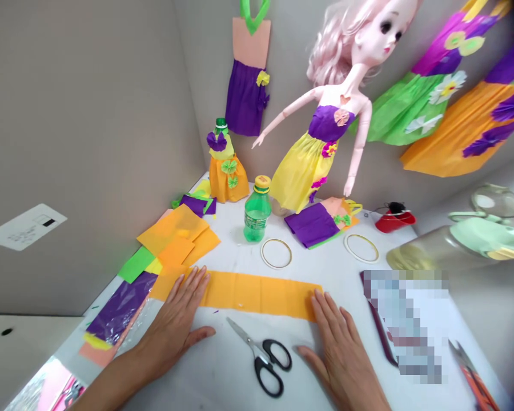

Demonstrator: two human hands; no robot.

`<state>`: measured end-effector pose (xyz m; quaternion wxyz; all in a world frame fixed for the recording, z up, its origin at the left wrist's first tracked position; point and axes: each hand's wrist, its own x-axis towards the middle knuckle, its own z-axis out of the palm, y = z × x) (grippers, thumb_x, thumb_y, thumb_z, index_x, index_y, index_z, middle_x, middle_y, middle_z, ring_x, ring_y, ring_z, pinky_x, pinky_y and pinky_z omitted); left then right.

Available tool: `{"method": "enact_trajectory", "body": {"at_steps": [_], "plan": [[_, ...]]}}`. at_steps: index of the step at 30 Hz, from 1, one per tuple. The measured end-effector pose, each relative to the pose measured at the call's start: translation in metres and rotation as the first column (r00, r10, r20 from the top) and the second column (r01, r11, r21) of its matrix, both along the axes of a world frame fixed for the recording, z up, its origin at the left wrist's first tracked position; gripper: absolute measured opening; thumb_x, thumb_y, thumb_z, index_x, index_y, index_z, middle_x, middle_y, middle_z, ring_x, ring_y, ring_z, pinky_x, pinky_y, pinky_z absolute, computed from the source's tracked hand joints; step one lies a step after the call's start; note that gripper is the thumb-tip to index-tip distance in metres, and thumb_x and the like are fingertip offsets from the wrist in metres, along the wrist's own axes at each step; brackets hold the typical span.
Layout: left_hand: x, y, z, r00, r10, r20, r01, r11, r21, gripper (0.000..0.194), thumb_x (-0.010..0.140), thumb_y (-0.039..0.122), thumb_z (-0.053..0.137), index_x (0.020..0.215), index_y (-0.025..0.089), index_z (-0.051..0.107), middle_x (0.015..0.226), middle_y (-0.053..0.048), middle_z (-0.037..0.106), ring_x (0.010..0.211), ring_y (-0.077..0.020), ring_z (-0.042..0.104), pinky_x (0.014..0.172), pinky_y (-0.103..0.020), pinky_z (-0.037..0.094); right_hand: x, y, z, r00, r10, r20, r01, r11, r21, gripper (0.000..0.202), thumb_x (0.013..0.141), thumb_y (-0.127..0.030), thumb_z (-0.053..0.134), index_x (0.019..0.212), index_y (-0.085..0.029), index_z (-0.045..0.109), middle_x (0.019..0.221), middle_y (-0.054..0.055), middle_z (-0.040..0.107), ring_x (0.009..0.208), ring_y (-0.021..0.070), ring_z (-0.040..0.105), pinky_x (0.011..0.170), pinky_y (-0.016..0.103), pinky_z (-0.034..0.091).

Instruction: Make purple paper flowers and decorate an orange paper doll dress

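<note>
A long orange paper strip (248, 292) with faint fold lines lies flat across the white table. Upon its left part rests my left hand (177, 314), palm down with the fingers stretched out. My right hand (340, 345) lies flat too, its fingertips touching the strip's right end. Neither hand grips anything. Between the hands, just below the strip, is a pair of black-handled scissors (261, 359) with its blades pointing up and left. Loose orange sheets (175, 228) overlap near the strip's left end.
Behind the strip stand a green bottle (257, 214), a dressed doll (321, 142) and a bottle in an orange skirt (228, 177). Two rings (276, 253) lie nearby. At right are a clear jug (437, 248), a blurred-out phone-like object (405, 325) and orange-handled scissors (475, 377). Purple sheets (122, 305) lie left.
</note>
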<state>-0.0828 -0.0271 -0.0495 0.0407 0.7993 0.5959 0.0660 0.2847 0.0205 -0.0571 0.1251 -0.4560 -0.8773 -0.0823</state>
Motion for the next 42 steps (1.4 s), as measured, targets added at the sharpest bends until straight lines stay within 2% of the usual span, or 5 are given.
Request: {"method": "enact_trajectory", "body": {"at_steps": [15,20,30,37,42], "plan": [[0.005,-0.021,0.008,0.998,0.011,0.055,-0.007,0.998,-0.067,0.096,0.092,0.062,0.043,0.154,0.02,-0.016,0.162,-0.016,0.018,0.148,-0.0327,0.022,0.118,-0.05,0.026,0.014,0.0,-0.004,0.999,0.032,-0.013,-0.031,0.995,0.091,0.084,0.095,-0.062,0.032,0.156,-0.008,0.014,0.149,0.023,0.043,0.132,0.0399,0.047,0.1,0.056,0.04],[-0.005,-0.018,0.005,0.999,0.0,0.039,0.004,0.995,-0.099,0.087,0.093,0.061,0.043,0.156,0.023,-0.005,0.162,-0.012,0.019,0.149,-0.0312,0.019,0.12,-0.053,0.019,0.01,0.001,-0.006,0.992,0.127,0.018,-0.128,0.989,0.07,0.079,0.096,-0.057,0.035,0.157,-0.012,0.012,0.148,0.017,0.047,0.131,0.0346,0.049,0.102,0.052,0.039],[-0.032,-0.023,-0.01,0.999,0.024,-0.024,-0.024,1.0,-0.004,0.084,0.091,0.06,0.049,0.157,0.027,0.009,0.161,-0.011,0.025,0.146,-0.0338,0.026,0.117,-0.054,0.025,0.031,-0.004,0.004,0.997,0.031,0.07,-0.026,0.998,-0.064,0.081,0.096,-0.054,0.042,0.157,-0.014,0.008,0.152,0.015,0.042,0.139,0.0318,0.041,0.106,0.051,0.038],[0.008,-0.01,0.01,0.996,-0.089,-0.01,0.09,0.995,0.041,0.093,0.088,0.065,0.048,0.157,0.02,0.004,0.162,-0.013,0.023,0.148,-0.0319,0.022,0.12,-0.05,0.02,0.014,-0.011,0.013,0.999,0.021,0.046,-0.017,0.995,-0.094,0.086,0.094,-0.055,0.046,0.157,-0.012,0.006,0.155,0.016,0.037,0.143,0.0325,0.033,0.109,0.053,0.036],[0.023,0.0,-0.002,0.975,-0.219,0.021,0.219,0.976,-0.009,0.091,0.089,0.065,0.046,0.157,0.019,0.007,0.161,-0.014,0.026,0.147,-0.0314,0.024,0.119,-0.05,0.019,0.01,-0.013,0.014,0.992,0.083,0.091,-0.065,0.98,-0.186,0.088,0.093,-0.051,0.052,0.157,-0.014,0.003,0.156,0.014,0.036,0.143,0.0306,0.033,0.109,0.053,0.038]]}}
